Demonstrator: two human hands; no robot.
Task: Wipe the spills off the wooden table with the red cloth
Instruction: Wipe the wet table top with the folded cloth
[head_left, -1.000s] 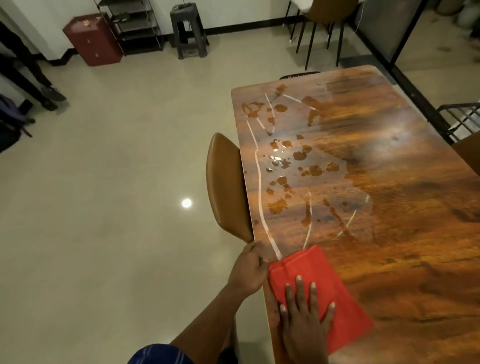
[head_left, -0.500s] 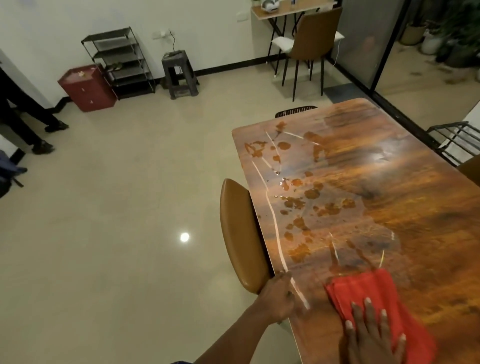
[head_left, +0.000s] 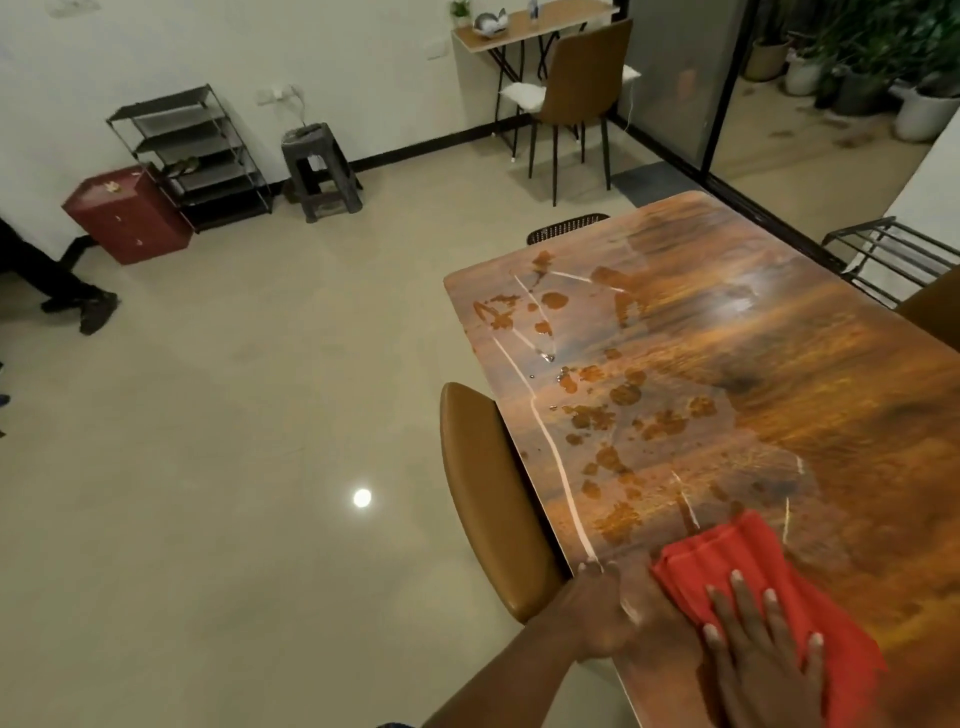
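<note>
Head view: right hand (head_left: 763, 670) flat, fingers spread on red cloth (head_left: 748, 566); left hand (head_left: 602, 613) curled over table (head_left: 831, 395) edge.

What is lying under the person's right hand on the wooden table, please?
The right hand lies flat on the red cloth, which rests on the wooden table. Whether spill remains beneath the cloth is hidden.

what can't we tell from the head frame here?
- Table under the red cloth: covered by the cloth, so any spill there is hidden.
- Right hand: wrist cut off by the bottom edge.
- Left hand: its fingers curl over the table edge, grip unseen.
- Spills: which liquid, unclear.
</note>
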